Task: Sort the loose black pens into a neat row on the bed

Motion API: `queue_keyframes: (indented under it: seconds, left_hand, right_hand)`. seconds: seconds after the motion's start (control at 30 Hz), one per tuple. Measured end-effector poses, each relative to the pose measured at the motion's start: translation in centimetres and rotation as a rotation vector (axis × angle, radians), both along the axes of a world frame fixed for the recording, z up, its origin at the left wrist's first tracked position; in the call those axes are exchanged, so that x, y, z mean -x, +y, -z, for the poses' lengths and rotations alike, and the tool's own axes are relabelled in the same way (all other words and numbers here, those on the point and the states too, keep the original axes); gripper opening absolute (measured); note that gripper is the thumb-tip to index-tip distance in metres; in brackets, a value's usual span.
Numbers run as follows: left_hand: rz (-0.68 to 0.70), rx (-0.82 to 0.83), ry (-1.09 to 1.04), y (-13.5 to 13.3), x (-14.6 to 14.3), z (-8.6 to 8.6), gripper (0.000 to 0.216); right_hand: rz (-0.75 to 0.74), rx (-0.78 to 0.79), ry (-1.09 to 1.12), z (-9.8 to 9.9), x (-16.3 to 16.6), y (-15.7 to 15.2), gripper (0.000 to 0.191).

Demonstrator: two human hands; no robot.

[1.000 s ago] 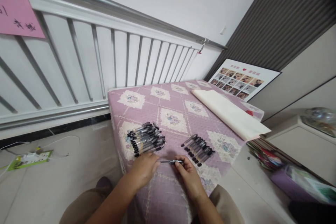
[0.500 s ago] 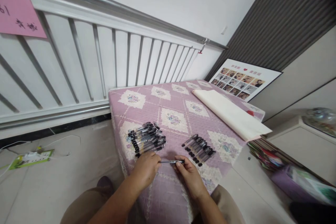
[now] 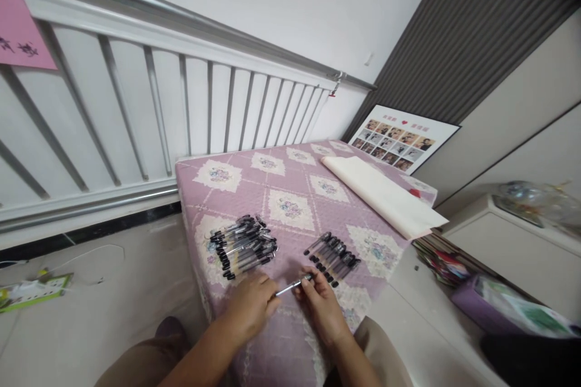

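Between my two hands a slim pen [image 3: 290,286] is held just above the purple patterned cloth [image 3: 281,338]. My left hand [image 3: 254,303] is closed round one end of it, and my right hand [image 3: 320,297] pinches the other, dark end. Just beyond my left hand lies a thick pile of black-capped pens [image 3: 245,245]. A smaller row of similar pens [image 3: 333,259] rests side by side beyond my right hand. My fingers cover both ends of the held pen.
A folded cream sheet [image 3: 381,196] lies along the table's right side. Behind the table run a white radiator [image 3: 195,103] and a photo board [image 3: 403,139]. A power strip [image 3: 36,293] is on the floor at left; a purple bag [image 3: 481,302] stands at right.
The view has swung slightly right, so everything sits further left. The pen between my hands now tilts, its right end higher. Both hands keep their hold.
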State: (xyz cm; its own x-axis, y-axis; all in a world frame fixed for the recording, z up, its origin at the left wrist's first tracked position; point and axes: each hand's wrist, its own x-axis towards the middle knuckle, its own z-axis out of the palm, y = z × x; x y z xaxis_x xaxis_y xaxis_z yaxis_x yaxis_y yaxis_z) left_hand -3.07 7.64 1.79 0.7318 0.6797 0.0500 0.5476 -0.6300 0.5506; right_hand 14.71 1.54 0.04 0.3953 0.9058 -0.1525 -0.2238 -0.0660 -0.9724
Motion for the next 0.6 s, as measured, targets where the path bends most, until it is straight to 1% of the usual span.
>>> queue_keyframes:
  seconds: [0.1,0.17,0.23,0.33,0.47,0.53,0.6]
  left_hand:
    - [0.081,0.031,-0.049,-0.6,-0.2,-0.1,0.017]
    - [0.103,0.044,-0.078,-0.7,-0.1,-0.1,0.021]
    - [0.086,0.033,-0.088,-0.6,0.0,-0.1,0.022]
    - [0.029,-0.011,-0.087,-0.2,0.4,-0.1,0.02]
    - [0.005,-0.044,-0.113,0.1,0.6,0.1,0.02]
    - [0.01,-0.061,-0.107,0.1,0.5,0.2,0.019]
    - [0.016,-0.075,-0.093,0.1,0.4,0.4,0.019]
  right_hand:
    - [0.09,-0.005,0.068,-0.4,-0.3,-0.4,0.038]
    - [0.134,0.013,0.07,-0.9,-1.3,-0.8,0.039]
    - [0.181,0.028,0.028,-1.5,-3.2,-1.4,0.041]
    - [0.265,0.051,-0.057,-2.5,-7.1,-2.3,0.047]
    - [0.343,0.226,-0.202,-3.3,-12.7,-2.9,0.048]
    - [0.371,0.312,-0.282,-3.6,-14.7,-2.8,0.047]
    - [0.363,0.389,-0.354,-3.7,-15.9,-2.5,0.044]
